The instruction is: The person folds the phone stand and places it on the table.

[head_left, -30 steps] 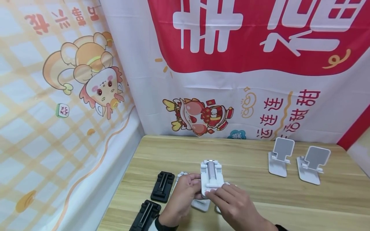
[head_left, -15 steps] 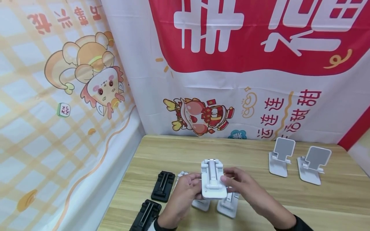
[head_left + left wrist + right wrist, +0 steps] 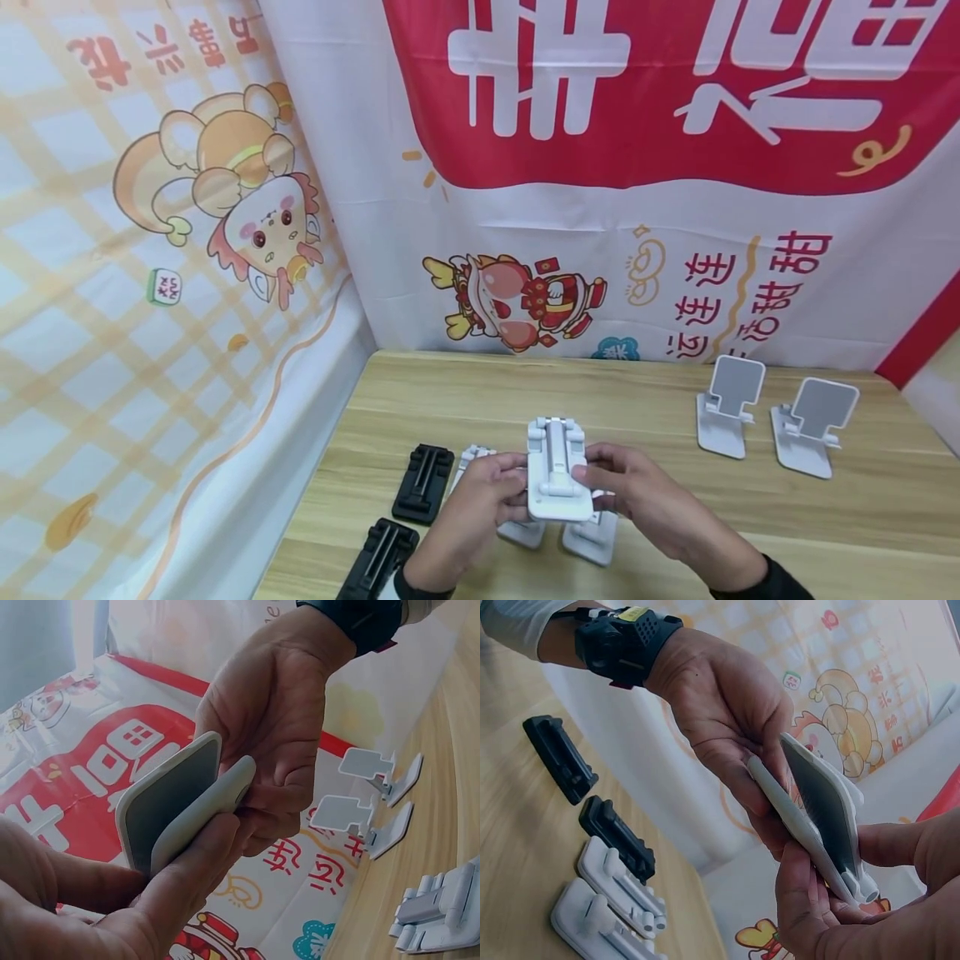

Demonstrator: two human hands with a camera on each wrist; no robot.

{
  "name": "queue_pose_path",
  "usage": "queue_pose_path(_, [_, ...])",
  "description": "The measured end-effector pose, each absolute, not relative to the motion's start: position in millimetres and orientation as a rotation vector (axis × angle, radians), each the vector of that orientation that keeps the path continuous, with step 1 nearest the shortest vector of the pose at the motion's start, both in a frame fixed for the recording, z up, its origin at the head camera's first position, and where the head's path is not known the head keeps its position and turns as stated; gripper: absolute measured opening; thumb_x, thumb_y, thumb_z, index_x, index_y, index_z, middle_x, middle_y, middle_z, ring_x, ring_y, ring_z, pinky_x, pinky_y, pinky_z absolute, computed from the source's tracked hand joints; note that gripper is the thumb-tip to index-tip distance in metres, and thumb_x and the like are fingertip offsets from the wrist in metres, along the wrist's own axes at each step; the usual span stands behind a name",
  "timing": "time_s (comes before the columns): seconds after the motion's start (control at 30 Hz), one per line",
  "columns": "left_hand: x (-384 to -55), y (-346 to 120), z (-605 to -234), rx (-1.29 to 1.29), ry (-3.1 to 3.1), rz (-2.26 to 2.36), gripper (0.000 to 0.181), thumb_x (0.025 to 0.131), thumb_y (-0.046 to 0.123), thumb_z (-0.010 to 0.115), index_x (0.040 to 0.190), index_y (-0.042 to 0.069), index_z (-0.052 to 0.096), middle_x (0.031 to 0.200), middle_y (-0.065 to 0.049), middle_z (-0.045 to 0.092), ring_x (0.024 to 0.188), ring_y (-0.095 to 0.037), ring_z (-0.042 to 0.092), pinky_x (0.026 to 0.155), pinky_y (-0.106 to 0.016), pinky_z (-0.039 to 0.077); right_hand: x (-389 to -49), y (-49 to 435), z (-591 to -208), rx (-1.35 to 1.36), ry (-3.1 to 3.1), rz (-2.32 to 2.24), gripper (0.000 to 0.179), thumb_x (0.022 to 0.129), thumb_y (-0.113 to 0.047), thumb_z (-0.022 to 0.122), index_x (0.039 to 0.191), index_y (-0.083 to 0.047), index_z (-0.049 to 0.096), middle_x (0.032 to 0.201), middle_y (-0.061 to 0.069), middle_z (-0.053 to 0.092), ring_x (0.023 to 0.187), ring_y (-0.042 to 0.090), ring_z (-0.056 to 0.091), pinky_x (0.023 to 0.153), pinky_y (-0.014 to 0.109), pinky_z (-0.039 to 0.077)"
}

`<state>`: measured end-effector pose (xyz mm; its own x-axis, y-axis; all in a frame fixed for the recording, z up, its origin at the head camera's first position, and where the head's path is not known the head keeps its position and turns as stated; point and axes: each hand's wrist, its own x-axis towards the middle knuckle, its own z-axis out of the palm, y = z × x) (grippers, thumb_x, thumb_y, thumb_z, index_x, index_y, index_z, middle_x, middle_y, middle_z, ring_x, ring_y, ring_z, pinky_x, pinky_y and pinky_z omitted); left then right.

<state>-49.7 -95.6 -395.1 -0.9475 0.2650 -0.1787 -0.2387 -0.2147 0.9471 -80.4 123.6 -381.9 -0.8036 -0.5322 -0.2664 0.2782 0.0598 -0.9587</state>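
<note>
Live at the fingertips: pinching w/ L hand (image 3: 480, 492) on the left long edge, pinching w/ R hand (image 3: 633, 479) on the right long edge, R thumb lapped over the face. Curled in close on both sides, not spread, w/ nothing in hold but the stand (image 3: 557, 467). Sitting right betw the two, touching both, so can't call either hand nearer. Pointing lengthwise away from the body, long axis running across the line from hand to hand, folded arm (image 3: 555, 450) in plain sight of the head cam.

Not pressed flat, by the wrist cams: showing grey plate (image 3: 172, 795) & pale plate (image 3: 202, 806) set apart, w/ a slim gap betw. Pressing R thumb on the back of the grey, fingers of both hands along the outer side of the pale. Prob. worth watching most: that gap vs. the pinch. Can't tell exact angle or grip force.

Held up off the table (image 3: 450, 392), hiding parts of the folded whites (image 3: 592, 540) below. Further out, left of L hand: spotting two blacks (image 3: 423, 485), folded flat, slanting. Far right, well apart from R hand: spotting two upright whites (image 3: 735, 387), unfolded. Behind, approx. full width: printed cloth (image 3: 352, 167).
</note>
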Motion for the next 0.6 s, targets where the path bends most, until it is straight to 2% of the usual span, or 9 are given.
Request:
queue_pose_path(0.13, [-50.6,-97.2,-393.2,0.028,1.656,2.245,0.04,0.099,0.01,0.043,0.125,-0.021,0.047,0.102,-0.021,0.067,0.088,-0.026,0.07,0.079,-0.037,0.058,-80.4,123.7,-382.9,-0.251,1.756,-1.803,0.053,0.098,-0.024,0.054,0.13,0.016,0.041,0.109,0.01,0.059,0.096,0.018,0.06,0.085,0.035,0.053])
queue_pose_path(0.27, [-50.7,-96.3,-392.1,0.026,1.685,2.222,0.043,0.096,0.016,0.052,0.122,-0.018,0.051,0.098,-0.019,0.069,0.082,-0.024,0.07,0.076,-0.036,0.059,-80.5,123.8,-383.6,-0.263,1.759,-1.805,0.052,0.098,-0.024,0.054,0.129,0.015,0.042,0.109,0.01,0.059,0.095,0.018,0.06,0.084,0.034,0.053])
queue_pose_path(0.4, [-50.3,-95.1,-392.6,0.009,1.733,2.189,0.045,0.093,0.013,0.059,0.124,-0.017,0.05,0.103,-0.022,0.069,0.085,-0.024,0.07,0.077,-0.036,0.059,-80.1,124.1,-384.2,-0.27,1.778,-1.804,0.052,0.097,-0.024,0.055,0.128,0.015,0.042,0.108,0.011,0.059,0.095,0.018,0.06,0.083,0.034,0.053])
queue_pose_path(0.6, [-50.5,-94.8,-397.3,0.019,1.793,2.16,0.04,0.093,0.009,0.059,0.123,-0.015,0.051,0.104,-0.022,0.069,0.085,-0.023,0.069,0.073,-0.032,0.059,-78.3,123.3,-387.0,-0.269,1.815,-1.806,0.046,0.094,-0.019,0.059,0.122,0.015,0.046,0.1,0.011,0.06,0.088,0.019,0.062,0.077,0.033,0.056])
